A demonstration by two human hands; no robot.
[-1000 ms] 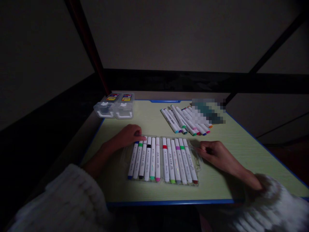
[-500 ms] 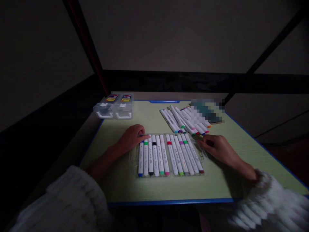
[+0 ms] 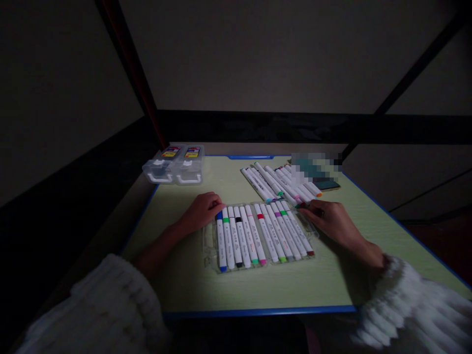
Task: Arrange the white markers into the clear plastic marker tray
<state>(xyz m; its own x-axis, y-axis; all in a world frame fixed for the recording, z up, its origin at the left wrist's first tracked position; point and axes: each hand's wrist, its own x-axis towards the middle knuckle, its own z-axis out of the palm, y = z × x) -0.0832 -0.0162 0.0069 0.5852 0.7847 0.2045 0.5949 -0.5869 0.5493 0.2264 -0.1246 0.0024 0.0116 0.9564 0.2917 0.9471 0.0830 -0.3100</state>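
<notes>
A clear plastic marker case [image 3: 210, 246] lies open on the table in front of me, slightly turned. Two groups of white markers [image 3: 241, 243] with coloured ends fill it side by side. At its upper left corner rests my left hand [image 3: 204, 209], fingers curled and thumb on the case edge beside the blue-banded marker. My right hand [image 3: 330, 216] is just past the upper right corner. Its thumb and fingers pinch the near end of a marker [image 3: 299, 204] in the loose pile; the fingertips partly hide that end.
Loose markers [image 3: 263, 182] lie in a pile behind the case. Beside them, at the back right, is a dark green flat item [image 3: 326, 185], partly pixelated. Two clear handled boxes [image 3: 190, 172] stand at the back left. Blue edging [image 3: 258, 311] rims the table.
The case has turned a little, its left side shifting right and toward me. My left hand moved slightly right with it. My right hand moved slightly up to the loose markers' ends.
</notes>
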